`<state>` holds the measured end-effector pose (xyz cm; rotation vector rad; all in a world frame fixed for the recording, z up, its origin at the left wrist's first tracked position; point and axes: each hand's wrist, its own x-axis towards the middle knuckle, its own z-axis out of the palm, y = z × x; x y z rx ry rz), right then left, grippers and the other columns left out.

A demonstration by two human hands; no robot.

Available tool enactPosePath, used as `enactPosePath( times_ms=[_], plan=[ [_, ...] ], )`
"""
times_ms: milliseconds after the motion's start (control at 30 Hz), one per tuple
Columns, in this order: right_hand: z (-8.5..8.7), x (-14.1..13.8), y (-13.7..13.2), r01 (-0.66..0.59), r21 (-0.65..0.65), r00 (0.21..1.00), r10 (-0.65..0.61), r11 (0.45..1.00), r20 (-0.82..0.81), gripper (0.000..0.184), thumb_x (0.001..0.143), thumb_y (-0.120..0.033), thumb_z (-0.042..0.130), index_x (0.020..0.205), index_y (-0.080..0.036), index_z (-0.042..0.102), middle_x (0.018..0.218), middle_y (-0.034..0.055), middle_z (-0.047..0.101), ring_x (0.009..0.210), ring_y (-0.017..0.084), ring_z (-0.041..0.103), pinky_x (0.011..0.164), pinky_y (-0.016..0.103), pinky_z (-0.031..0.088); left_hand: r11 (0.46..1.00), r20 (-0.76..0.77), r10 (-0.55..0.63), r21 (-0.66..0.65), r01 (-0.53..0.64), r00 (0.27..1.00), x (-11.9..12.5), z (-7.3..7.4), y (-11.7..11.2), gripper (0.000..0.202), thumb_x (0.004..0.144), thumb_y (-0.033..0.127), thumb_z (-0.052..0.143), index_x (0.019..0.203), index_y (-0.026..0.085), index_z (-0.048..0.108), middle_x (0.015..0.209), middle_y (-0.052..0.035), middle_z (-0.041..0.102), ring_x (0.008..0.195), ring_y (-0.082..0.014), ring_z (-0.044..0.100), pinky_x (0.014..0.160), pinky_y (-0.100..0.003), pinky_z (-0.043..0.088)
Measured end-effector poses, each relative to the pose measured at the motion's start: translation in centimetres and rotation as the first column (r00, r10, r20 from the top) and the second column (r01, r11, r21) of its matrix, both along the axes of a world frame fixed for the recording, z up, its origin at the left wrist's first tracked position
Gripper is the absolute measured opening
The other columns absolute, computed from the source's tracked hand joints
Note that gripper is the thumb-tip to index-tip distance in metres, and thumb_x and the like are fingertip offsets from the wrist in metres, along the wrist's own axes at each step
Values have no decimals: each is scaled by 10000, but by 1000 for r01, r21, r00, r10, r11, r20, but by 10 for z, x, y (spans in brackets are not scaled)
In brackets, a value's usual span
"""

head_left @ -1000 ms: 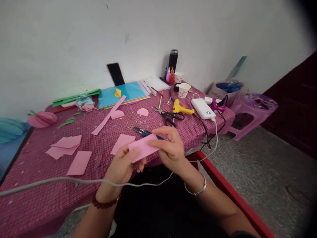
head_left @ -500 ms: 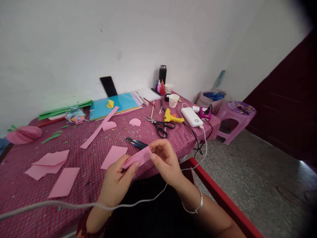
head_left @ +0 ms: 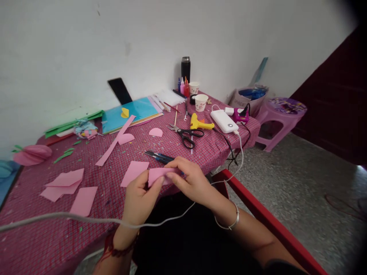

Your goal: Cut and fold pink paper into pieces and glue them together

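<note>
A folded piece of pink paper (head_left: pixel 157 173) is held between both hands above the table's front edge. My left hand (head_left: pixel 140 196) pinches its left end, thumb on the near face. The right end is gripped by my right hand (head_left: pixel 189 179), whose fingers cover part of it. Just behind the right fingers lies a utility knife (head_left: pixel 159 156), partly hidden. A flat pink paper piece (head_left: pixel 134 172) rests behind my left hand. Farther back are black-handled scissors (head_left: pixel 189 135) and a pink half-circle (head_left: pixel 155 132).
A yellow glue gun (head_left: pixel 200 122), a white power bank (head_left: pixel 224 121) and paper cups (head_left: pixel 201 102) stand at the right. Pink cut pieces (head_left: pixel 64 183) and a pink paper ball (head_left: pixel 33 154) lie left. A white cable (head_left: pixel 94 220) crosses in front of my left wrist.
The pink paper has turned from a slant to nearly level, and my right fingers now reach farther over it. My view has shifted slightly.
</note>
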<state>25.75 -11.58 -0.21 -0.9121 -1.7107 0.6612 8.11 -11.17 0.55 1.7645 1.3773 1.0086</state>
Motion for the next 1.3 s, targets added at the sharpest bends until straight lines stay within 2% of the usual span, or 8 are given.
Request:
enactPosePath(
  times_ms=[200, 500, 633, 800, 867, 1000, 1133, 1300],
  plan=[
    [2, -4, 2, 77, 104, 942, -106, 992, 318, 235, 1004, -274, 453, 947, -162, 652, 852, 82, 660, 798, 188, 595, 733, 319, 472, 999, -17, -15, -51, 14, 1000, 1, 4, 2, 158, 821, 293, 626, 733, 168, 664, 615, 28, 566, 585, -128, 483, 544, -228, 384],
    [-2, -9, 4, 97, 179, 893, -165, 979, 420, 280, 1012, -222, 409, 932, -127, 660, 843, 89, 679, 775, 192, 607, 727, 314, 455, 979, 160, -79, -174, 107, 984, -6, 2, 7, 167, 837, 324, 630, 797, 170, 682, 719, 2, 657, 635, -133, 546, 595, -235, 428],
    [-4, -10, 3, 122, 205, 901, -195, 971, 388, 267, 1007, -208, 410, 892, -142, 642, 810, 71, 666, 759, 184, 596, 707, 302, 433, 996, 32, -56, -69, 58, 998, -4, 1, 6, 167, 837, 311, 627, 761, 165, 654, 665, 18, 609, 627, -134, 535, 591, -237, 427],
    [-5, -13, 3, 123, 209, 932, -185, 970, 311, 252, 999, -193, 409, 890, -139, 631, 800, 63, 668, 740, 175, 580, 696, 303, 408, 978, 11, 57, 198, -58, 998, 2, 3, 0, 148, 802, 259, 675, 930, 195, 641, 833, 10, 647, 738, -139, 586, 673, -244, 456],
    [-3, -13, 2, 75, 190, 946, -130, 979, 296, 242, 989, -184, 418, 881, -138, 629, 800, 60, 666, 733, 172, 576, 699, 304, 403, 958, -91, 70, 283, -41, 993, 4, 5, -2, 86, 829, 255, 659, 787, 191, 618, 701, 38, 581, 637, -112, 529, 604, -229, 405],
    [3, -12, 0, -4, 50, 976, -6, 999, 217, 228, 981, -191, 448, 844, -147, 625, 763, 30, 642, 710, 149, 566, 696, 282, 402, 936, -201, 38, 350, 36, 979, 0, 8, -3, 403, 887, 246, 600, 546, 181, 396, 522, 74, 320, 484, -72, 337, 501, -244, 273],
    [3, -13, 0, -62, -108, 992, 73, 992, 104, 226, 969, -216, 475, 794, -168, 609, 693, -11, 587, 649, 119, 540, 623, 242, 383, 935, -96, 38, 355, -1, 995, -6, 2, 2, 500, 839, 250, 676, 517, 174, 302, 538, 76, 237, 493, -65, 259, 484, -246, 222],
    [0, -17, 6, 35, -163, 999, -31, 986, 23, 213, 947, -221, 478, 782, -175, 605, 684, -20, 571, 625, 112, 520, 604, 243, 366, 968, 303, 81, 203, -147, 950, 4, -19, 8, 373, 869, 284, 624, 582, 189, 406, 568, 70, 357, 518, -77, 321, 486, -210, 306]
  ],
)
